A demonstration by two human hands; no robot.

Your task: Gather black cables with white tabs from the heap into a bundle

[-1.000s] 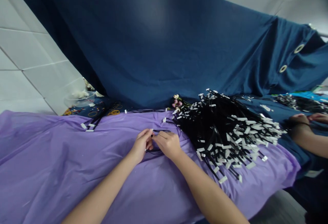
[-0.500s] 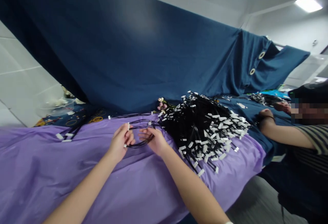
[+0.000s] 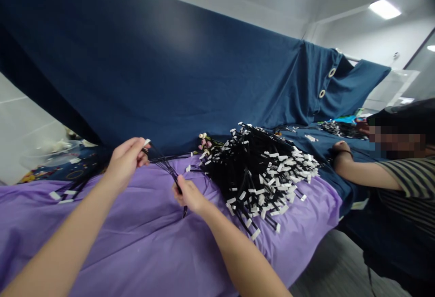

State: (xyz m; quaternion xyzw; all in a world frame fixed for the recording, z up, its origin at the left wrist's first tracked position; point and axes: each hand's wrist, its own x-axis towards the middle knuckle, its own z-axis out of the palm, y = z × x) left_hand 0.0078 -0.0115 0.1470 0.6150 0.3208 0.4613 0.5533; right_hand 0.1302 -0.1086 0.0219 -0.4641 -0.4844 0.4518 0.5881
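Observation:
A thin bundle of black cables (image 3: 165, 164) stretches between my two hands above the purple cloth (image 3: 146, 229). My left hand (image 3: 129, 156) is closed on its upper left end, where a white connector pokes out at the fingertips. Lower and to the right, my right hand (image 3: 187, 193) is wrapped round the bundle, and a short dark end hangs below the fist. Just right of that hand lies a large heap of black cables with white connectors (image 3: 251, 170).
A few more cables with white ends (image 3: 70, 192) lie at the left. Small artificial flowers (image 3: 205, 143) stand behind the heap. A blue curtain (image 3: 170, 61) hangs along the back. At the right, a person in a striped sleeve (image 3: 390, 177) rests an arm on the dark blue cloth.
The cables were looped between my hands and are now drawn out fairly straight. My left hand has moved up and left; my right hand has moved lower and closed round the bundle. The view has shifted slightly.

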